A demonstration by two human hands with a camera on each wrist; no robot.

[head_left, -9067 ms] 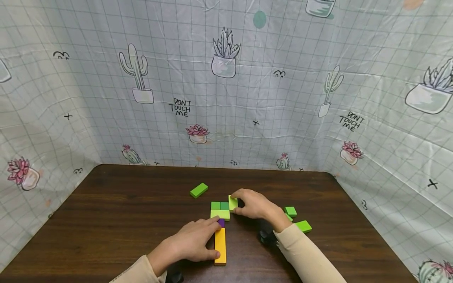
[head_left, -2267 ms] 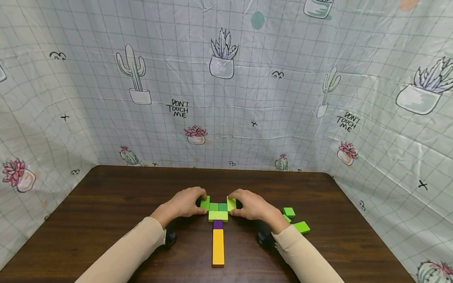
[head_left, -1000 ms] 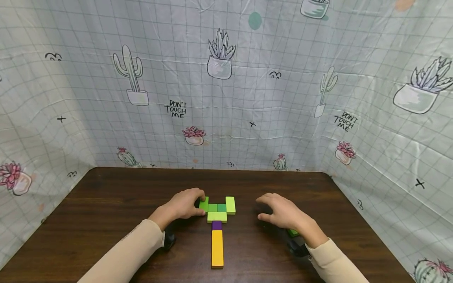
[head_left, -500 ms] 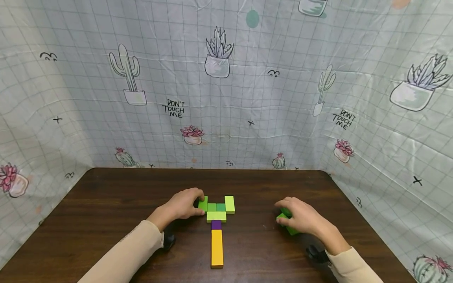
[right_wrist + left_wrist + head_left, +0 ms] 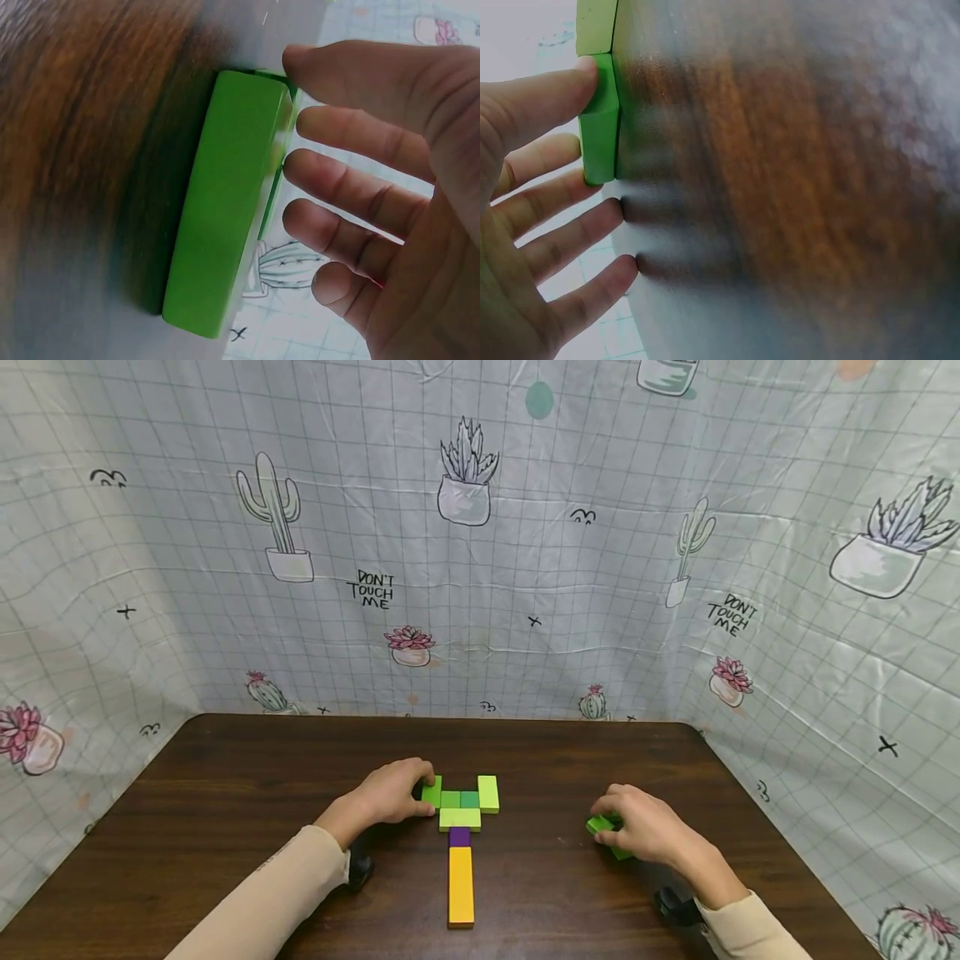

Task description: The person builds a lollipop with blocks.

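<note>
Right hand shifted across open tabletop to green blocks, grip unclear, left hand pinching brick

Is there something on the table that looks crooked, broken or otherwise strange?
Nothing looks broken or spilled. The yellow block and purple block line up neatly. Only the green blocks at the right hand lie slanted, apart from these, so they look untidy, though the hand partly hides them.

Worktop: passage along far edge, corner to corner. Lane toward near edge between yellow block and right hand. Left sleeve bars crossing from left edge.
</note>
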